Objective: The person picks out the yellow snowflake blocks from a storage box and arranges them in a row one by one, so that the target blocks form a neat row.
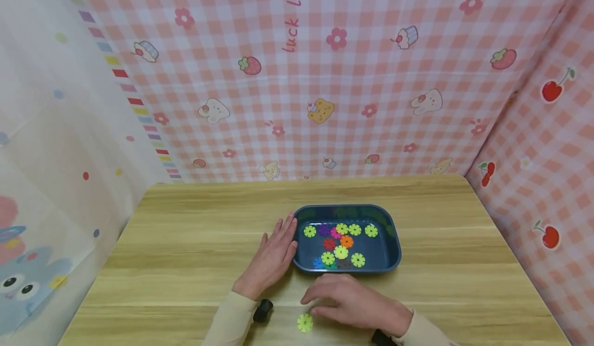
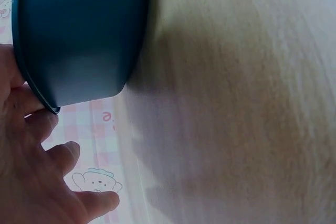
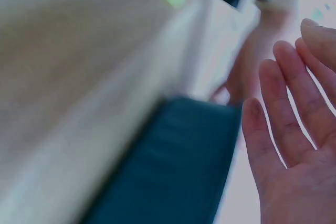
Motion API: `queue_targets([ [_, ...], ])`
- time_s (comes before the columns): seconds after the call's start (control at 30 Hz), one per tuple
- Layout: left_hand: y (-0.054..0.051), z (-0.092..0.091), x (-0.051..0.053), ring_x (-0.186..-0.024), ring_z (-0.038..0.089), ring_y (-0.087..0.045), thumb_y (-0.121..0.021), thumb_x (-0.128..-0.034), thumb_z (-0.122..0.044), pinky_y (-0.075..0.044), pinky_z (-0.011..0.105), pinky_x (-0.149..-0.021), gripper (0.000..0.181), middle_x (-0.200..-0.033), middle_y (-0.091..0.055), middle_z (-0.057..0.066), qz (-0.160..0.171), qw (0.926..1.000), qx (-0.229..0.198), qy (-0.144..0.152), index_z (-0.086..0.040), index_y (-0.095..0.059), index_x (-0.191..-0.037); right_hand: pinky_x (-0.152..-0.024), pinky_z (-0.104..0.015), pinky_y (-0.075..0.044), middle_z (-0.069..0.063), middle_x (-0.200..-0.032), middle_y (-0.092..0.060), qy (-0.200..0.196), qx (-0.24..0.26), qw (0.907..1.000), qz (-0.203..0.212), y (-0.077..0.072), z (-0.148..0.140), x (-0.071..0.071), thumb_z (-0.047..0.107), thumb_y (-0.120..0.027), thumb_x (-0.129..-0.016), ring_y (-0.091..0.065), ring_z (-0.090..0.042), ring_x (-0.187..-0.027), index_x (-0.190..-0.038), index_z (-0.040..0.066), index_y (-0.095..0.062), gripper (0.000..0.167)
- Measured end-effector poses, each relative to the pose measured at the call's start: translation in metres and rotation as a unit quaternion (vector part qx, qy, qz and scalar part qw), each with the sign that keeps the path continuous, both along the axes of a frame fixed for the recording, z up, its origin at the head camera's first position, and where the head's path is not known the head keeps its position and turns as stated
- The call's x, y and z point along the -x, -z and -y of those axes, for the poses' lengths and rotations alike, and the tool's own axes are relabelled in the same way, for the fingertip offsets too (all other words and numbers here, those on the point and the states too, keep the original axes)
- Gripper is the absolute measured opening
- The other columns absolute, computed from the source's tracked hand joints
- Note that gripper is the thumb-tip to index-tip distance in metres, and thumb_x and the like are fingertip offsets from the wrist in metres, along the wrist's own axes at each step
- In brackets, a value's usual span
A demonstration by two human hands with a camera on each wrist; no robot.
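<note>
A dark blue tray (image 1: pixel 394 253) stands on the wooden table, holding several notched plastic discs, mostly yellow-green (image 1: pixel 358 260), with an orange disc (image 1: pixel 346 241) and a red disc (image 1: pixel 329 244) among them. My left hand (image 1: pixel 271 258) rests against the tray's left side, fingers extended; the left wrist view shows fingertips touching the tray rim (image 2: pixel 37 95). In front of the tray, my right hand (image 1: pixel 350 302) hovers with fingers loosely bent and holds nothing. Left of its fingertips, one yellow-green disc (image 1: pixel 304 323) lies on the table. The right wrist view is blurred.
The wooden table (image 1: pixel 195 243) extends on both sides of the tray. A pink checked cloth (image 1: pixel 278 88) hangs behind it, with more cloth at the left and right. Dark straps (image 1: pixel 263 311) sit on both wrists.
</note>
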State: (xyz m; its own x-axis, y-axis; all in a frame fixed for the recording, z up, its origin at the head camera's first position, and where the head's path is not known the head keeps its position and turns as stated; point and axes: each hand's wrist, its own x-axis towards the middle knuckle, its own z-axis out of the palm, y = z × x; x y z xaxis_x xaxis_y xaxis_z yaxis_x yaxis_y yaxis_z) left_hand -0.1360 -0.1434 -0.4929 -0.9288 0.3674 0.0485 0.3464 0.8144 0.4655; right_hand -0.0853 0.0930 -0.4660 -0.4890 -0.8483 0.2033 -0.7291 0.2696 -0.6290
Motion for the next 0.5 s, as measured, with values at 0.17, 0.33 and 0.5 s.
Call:
queue_targets([
  [0.17, 0.000, 0.000, -0.001, -0.157, 0.036, -0.017, -0.039, -0.1134, -0.028, -0.023, 0.072, -0.117, 0.057, -0.172, -0.019, 0.008, 0.002, 1.0000, -0.003, -0.002, -0.006, -0.026, -0.164, -0.092, -0.028, -0.057, 0.011, -0.114, -0.073, 0.051, 0.075, 0.9958, -0.016, -0.009, -0.012, 0.011, 0.017, -0.073, -0.098, -0.067, -0.005, -0.106, -0.116, 0.021, -0.076, 0.018],
  [0.33, -0.001, -0.001, 0.000, -0.157, 0.036, -0.018, -0.039, -0.1133, -0.028, -0.024, 0.072, -0.116, 0.056, -0.172, -0.019, 0.008, -0.006, 1.0000, -0.006, 0.000, -0.006, -0.027, -0.164, -0.087, -0.032, -0.060, 0.009, -0.110, -0.073, 0.085, 0.108, 0.9903, -0.020, -0.009, -0.021, 0.024, 0.013, -0.075, -0.096, -0.070, -0.010, -0.100, -0.114, 0.019, -0.077, 0.019],
  [0.5, 0.000, -0.001, 0.000, -0.157, 0.035, -0.018, -0.039, -0.1131, -0.028, -0.024, 0.072, -0.116, 0.057, -0.172, -0.019, 0.007, -0.003, 1.0000, -0.006, -0.002, -0.006, -0.027, -0.164, -0.087, -0.036, -0.060, 0.009, -0.111, -0.074, 0.121, 0.089, 0.9886, -0.010, -0.003, -0.027, 0.035, 0.017, -0.073, -0.098, -0.070, -0.011, -0.101, -0.114, 0.019, -0.077, 0.017],
])
